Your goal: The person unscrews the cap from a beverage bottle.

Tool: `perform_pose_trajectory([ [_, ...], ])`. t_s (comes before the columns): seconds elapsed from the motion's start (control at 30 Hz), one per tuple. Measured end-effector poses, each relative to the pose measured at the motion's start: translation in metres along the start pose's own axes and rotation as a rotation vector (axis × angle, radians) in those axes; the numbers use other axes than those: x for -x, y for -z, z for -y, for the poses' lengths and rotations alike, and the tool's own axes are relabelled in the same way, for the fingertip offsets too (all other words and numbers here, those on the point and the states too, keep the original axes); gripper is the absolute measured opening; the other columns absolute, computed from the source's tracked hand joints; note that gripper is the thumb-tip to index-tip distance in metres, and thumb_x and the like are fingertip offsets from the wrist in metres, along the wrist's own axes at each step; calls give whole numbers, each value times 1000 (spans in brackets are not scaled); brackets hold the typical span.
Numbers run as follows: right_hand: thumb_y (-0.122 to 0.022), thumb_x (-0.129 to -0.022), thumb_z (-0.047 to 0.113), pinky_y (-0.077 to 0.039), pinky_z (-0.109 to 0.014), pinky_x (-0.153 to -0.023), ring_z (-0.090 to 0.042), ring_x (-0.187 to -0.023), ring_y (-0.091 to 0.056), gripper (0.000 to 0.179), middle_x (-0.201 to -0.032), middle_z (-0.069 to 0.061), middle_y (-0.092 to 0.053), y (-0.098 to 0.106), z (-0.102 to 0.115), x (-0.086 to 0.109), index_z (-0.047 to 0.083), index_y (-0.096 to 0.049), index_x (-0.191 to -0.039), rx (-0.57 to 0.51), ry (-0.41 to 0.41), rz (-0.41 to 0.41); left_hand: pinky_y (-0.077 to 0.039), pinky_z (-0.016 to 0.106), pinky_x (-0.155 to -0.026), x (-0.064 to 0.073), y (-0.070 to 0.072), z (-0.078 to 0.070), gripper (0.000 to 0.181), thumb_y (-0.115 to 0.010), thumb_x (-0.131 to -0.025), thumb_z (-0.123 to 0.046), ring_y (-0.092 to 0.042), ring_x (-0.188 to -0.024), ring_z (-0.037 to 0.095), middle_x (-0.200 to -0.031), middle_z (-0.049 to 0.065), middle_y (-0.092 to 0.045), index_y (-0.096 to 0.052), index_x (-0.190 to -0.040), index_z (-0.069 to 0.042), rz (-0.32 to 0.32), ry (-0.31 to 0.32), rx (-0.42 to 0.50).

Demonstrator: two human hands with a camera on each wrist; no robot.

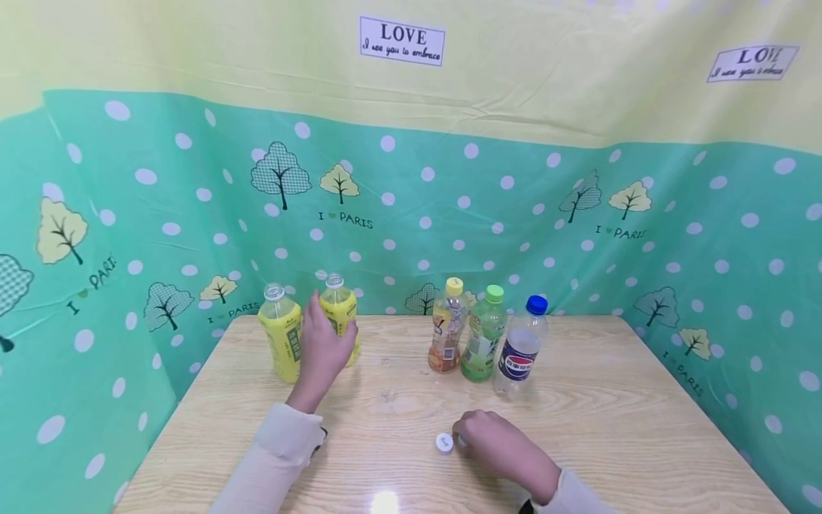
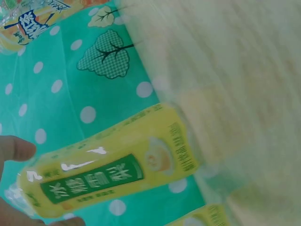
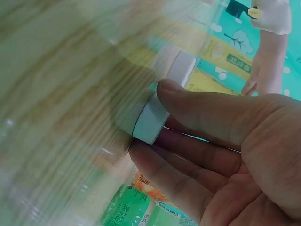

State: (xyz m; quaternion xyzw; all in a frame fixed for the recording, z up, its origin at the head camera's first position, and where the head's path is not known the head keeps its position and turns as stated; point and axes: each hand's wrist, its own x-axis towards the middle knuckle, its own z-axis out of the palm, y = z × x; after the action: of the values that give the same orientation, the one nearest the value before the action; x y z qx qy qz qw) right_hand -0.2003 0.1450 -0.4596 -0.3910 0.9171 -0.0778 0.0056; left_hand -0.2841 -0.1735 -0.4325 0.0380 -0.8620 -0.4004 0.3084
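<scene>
Two yellow-labelled bottles without caps stand at the left, an outer bottle (image 1: 280,335) and an inner bottle (image 1: 347,307). My left hand (image 1: 326,343) reaches up in front of the inner one, fingers extended and thumb spread apart. In the left wrist view the thumb and fingers lie about the shoulder of that yellow bottle (image 2: 108,165); whether they touch it I cannot tell. On the tabletop, my right hand (image 1: 501,446) pinches a white bottle cap (image 3: 153,120) between thumb and fingers. A second white cap (image 1: 444,442) lies just to its left.
Three capped bottles stand right of centre: one with a yellow cap (image 1: 447,328), a green one (image 1: 484,335) and a clear one with a blue cap (image 1: 521,350). A patterned curtain (image 1: 398,185) encloses the back and sides of the wooden table (image 1: 385,428).
</scene>
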Motion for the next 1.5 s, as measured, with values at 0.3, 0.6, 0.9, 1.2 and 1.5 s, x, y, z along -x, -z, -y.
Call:
perform_pose_trajectory([
  [0.3,-76,-84,2,-58,-25,-69,-7,-77,-67,17,-89,0,-73,5,-2,2,10,-77,-98,-86,-22,11,-46,59,-106,3,3,-15,82,-74,-88,-15,-43,-137,48,-152,34,-37,-30,-152,11,-146,-284,-164],
  [0.6,-79,-88,14,-61,-31,-75,-13,-85,-70,22,-96,-3,-75,16,-5,2,6,-76,-107,-109,-46,-15,-60,51,-85,8,1,-30,61,-75,-87,-15,-61,-117,43,-131,28,-59,-51,-137,10,-229,-564,-161],
  [0.9,-77,-91,21,-61,-38,-82,-20,-95,-72,30,-107,-7,-75,24,-4,-1,6,-74,-117,-98,-80,-38,-57,46,-95,5,-18,-37,53,-78,-89,-22,-66,-114,37,-124,21,-67,-62,-130,6,88,-625,-3],
  [1.2,-76,-92,23,-61,-35,-83,-22,-99,-72,38,-116,-11,-74,44,-8,-13,4,-70,-125,-129,-63,-138,-60,41,-88,3,-47,-39,48,-75,-93,-24,-67,-104,31,-115,15,-69,-63,-131,3,310,-519,116],
  [1.5,-76,-93,18,-59,-42,-92,-27,-108,-70,36,-119,-11,-73,66,-16,-19,4,-69,-126,-184,-62,-211,-56,38,-98,0,-70,-44,67,-76,-93,-34,-61,-117,31,-122,13,-61,-51,-145,0,506,-346,192],
])
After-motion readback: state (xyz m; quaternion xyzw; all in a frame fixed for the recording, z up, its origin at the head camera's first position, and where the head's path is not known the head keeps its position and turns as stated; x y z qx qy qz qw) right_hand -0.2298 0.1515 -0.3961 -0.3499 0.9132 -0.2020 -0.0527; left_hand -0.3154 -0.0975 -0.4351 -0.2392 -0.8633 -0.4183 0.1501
